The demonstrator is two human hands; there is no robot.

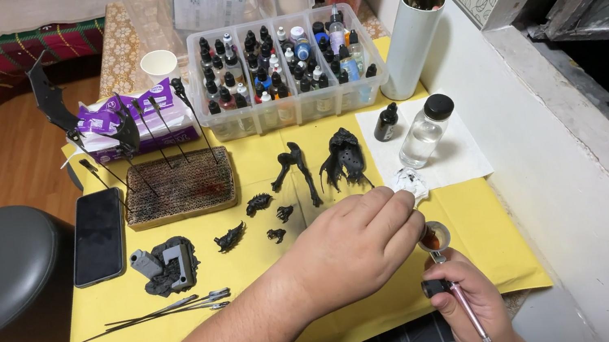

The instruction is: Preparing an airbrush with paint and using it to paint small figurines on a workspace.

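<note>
White tissue (pixel 410 183), pinched in the left hand (pixel 354 245) at one o'clock of the airbrush (pixel 447 275) gripped closed by the right hand (pixel 467 304) over the yellow worktop (pixel 184 339), is best dabbed gently inside the paint cup (pixel 435 236), held upright.

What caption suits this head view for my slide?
Left hand wipes the airbrush cup with a tissue; right hand grips it.
</note>
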